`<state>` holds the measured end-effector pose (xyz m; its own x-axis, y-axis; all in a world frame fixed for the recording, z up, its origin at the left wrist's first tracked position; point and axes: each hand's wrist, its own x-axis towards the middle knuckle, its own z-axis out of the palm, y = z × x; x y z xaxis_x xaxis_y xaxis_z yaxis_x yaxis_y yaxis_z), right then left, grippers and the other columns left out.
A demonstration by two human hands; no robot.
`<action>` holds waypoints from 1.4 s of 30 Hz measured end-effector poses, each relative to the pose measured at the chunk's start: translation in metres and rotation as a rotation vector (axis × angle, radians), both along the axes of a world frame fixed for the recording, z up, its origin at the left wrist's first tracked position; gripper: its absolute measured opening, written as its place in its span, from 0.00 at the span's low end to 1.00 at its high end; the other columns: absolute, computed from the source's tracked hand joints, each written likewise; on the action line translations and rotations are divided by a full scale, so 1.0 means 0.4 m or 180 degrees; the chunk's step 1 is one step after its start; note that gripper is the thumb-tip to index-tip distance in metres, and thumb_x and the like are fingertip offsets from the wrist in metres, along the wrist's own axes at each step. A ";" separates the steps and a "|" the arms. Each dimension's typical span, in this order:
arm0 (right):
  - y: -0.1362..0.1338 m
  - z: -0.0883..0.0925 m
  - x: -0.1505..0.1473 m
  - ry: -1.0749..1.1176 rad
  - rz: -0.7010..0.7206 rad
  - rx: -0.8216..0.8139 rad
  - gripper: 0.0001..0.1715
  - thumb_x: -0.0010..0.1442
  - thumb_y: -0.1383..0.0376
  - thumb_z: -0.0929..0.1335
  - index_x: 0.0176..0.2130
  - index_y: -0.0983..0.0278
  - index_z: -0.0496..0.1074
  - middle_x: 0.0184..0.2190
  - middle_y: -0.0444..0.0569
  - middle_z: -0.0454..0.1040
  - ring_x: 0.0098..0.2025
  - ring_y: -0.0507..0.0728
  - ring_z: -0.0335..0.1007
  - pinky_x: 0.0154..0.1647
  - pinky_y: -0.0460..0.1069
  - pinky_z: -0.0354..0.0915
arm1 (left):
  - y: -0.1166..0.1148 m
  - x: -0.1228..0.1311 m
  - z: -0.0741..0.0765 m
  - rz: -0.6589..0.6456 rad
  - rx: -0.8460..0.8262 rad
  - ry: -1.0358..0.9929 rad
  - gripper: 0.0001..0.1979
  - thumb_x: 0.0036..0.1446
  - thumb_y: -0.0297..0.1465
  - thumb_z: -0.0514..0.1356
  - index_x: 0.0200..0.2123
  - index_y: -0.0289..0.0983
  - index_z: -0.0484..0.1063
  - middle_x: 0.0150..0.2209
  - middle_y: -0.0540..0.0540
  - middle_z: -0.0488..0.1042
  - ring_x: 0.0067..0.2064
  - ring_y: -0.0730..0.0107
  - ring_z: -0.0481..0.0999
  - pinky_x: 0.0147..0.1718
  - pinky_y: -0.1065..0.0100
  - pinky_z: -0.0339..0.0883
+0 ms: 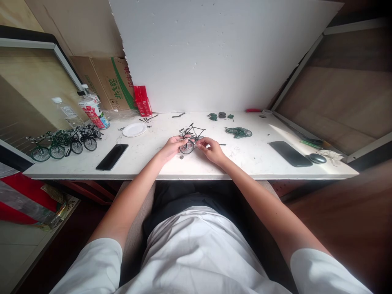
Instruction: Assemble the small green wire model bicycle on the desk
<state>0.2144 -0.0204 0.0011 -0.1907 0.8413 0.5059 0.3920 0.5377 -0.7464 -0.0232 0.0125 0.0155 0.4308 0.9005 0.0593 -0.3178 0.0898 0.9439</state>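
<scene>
A black miniature bicycle (196,134) is held above the front middle of the white table, its wheel (186,147) toward me. My left hand (174,147) is closed on the bicycle from the left, fingers at the wheel's upper side. From the right, my right hand (212,150) pinches close to the wheel; what lies between its fingertips is too small to make out. A thin dark stick (223,144) shows just beyond the right hand. Below the wheel, a small round dark piece (181,157) rests on the table.
Several finished miniature bicycles (58,152) stand at the left, near a phone (112,157), bottles (93,110) and a white dish (134,130). Green wheel parts (239,132) and small dark green parts (213,116) lie behind right. Another phone (290,154) and a mouse (317,158) lie right.
</scene>
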 end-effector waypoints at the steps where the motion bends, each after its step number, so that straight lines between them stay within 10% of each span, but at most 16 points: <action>1: 0.000 0.000 0.000 0.0002 0.0002 -0.0004 0.18 0.70 0.49 0.72 0.43 0.60 0.80 0.45 0.54 0.84 0.44 0.62 0.78 0.41 0.56 0.73 | 0.000 0.000 0.000 0.0006 -0.0014 -0.0008 0.24 0.56 0.33 0.78 0.55 0.34 0.82 0.50 0.35 0.87 0.48 0.59 0.87 0.52 0.61 0.75; 42: 0.011 -0.014 0.002 0.0256 0.0162 -0.0213 0.19 0.68 0.49 0.73 0.47 0.60 0.74 0.47 0.53 0.80 0.41 0.58 0.74 0.46 0.55 0.73 | 0.001 0.002 -0.004 0.0069 0.0112 0.0216 0.30 0.51 0.39 0.81 0.55 0.35 0.84 0.50 0.36 0.87 0.47 0.60 0.86 0.50 0.63 0.74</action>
<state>0.2154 -0.0159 -0.0045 -0.1952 0.8639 0.4642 0.3029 0.5033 -0.8093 -0.0223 0.0127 0.0138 0.4153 0.9076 0.0624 -0.2544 0.0500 0.9658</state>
